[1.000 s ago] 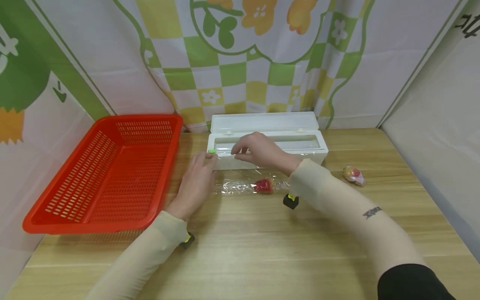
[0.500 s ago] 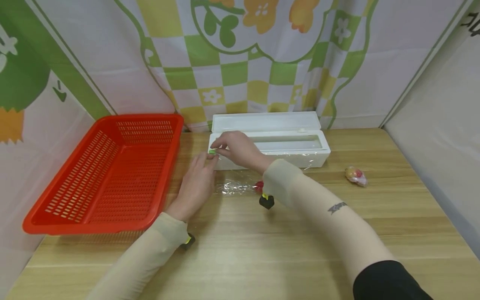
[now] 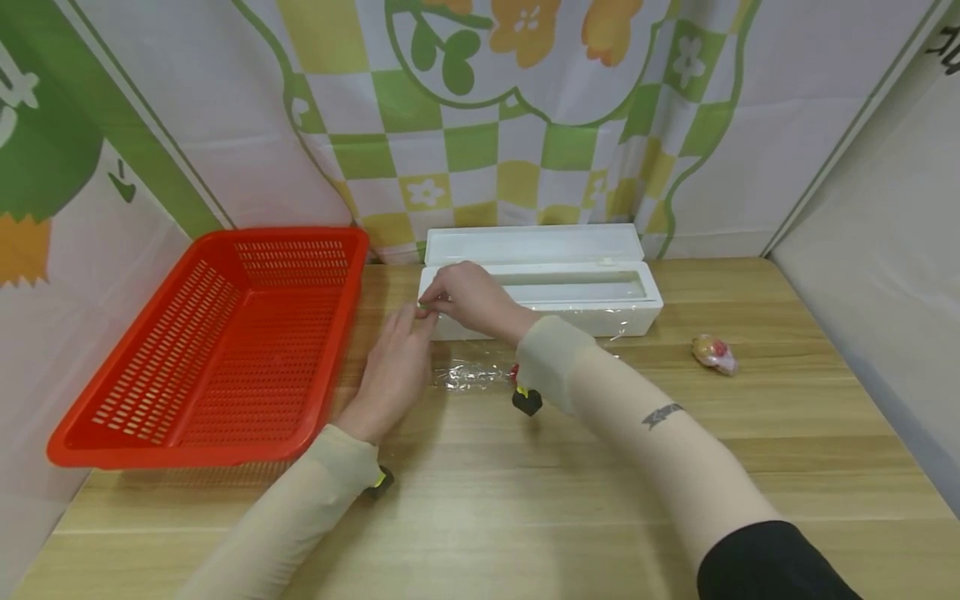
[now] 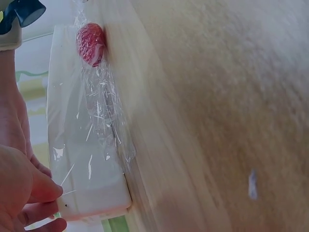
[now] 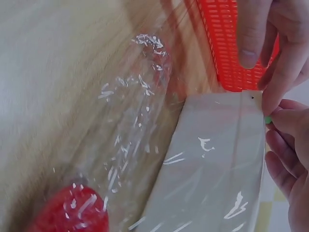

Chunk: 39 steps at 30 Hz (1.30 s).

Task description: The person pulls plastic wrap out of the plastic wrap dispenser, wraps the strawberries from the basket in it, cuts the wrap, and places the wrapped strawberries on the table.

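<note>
A long white cling film dispenser (image 3: 618, 322) lies with its lid raised at the back of the table. Clear cling film (image 3: 472, 375) drapes down its front onto the wood, around a red fruit-like piece (image 4: 91, 44), which my right forearm mostly hides in the head view. My right hand (image 3: 476, 296) pinches the small green slide cutter (image 5: 268, 119) at the dispenser's left end. Beside it, my left hand (image 3: 397, 367) touches that same end with extended fingertips, its thumb (image 5: 248, 55) held apart in the right wrist view.
A red plastic basket (image 3: 330, 367) stands on the left of the wooden table (image 3: 480, 517). To the right lies a small film-wrapped yellow and red piece (image 3: 715, 354). A patterned curtain (image 3: 517, 146) hangs close behind the dispenser.
My right hand has slid left along the dispenser's front edge to the green cutter and now covers most of it. My left hand has stayed at the left end.
</note>
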Available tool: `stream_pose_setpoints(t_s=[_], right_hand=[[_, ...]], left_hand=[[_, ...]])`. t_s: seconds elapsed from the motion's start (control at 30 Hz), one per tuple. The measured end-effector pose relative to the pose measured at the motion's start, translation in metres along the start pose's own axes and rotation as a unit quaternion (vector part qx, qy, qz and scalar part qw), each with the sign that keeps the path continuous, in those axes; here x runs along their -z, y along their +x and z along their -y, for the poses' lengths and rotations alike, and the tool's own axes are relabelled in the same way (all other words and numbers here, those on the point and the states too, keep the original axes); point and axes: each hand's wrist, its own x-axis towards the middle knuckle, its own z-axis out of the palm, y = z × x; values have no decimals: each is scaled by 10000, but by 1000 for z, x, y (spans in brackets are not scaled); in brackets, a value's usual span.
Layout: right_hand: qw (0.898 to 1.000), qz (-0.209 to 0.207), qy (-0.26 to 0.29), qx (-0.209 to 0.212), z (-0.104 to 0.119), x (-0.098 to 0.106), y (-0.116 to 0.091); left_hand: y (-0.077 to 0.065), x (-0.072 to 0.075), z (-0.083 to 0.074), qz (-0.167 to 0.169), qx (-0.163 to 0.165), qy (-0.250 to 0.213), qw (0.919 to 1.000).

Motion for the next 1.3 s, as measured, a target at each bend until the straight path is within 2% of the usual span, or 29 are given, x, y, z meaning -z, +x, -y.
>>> stream_pose_setpoints(t_s=[0.4,0.67,0.8,1.0,1.3], right_hand=[[9989,321,-309,162,-5,8,-4],[9962,285,-627,543,-15,15,-14],[9954,299,-615,675,-23,19,-23],[9965,364,-527,545,-36,30,-38],[9937,317,-803,718,-59,50,-65]], left_hand=[[1,-1,-4,178,263,-124,9994],[3,3,-7,258,347,-156,9989],[4,4,-8,338,391,-136,9986],[7,6,-10,414,451,-150,9980],[8,10,-12,413,447,-65,9981]])
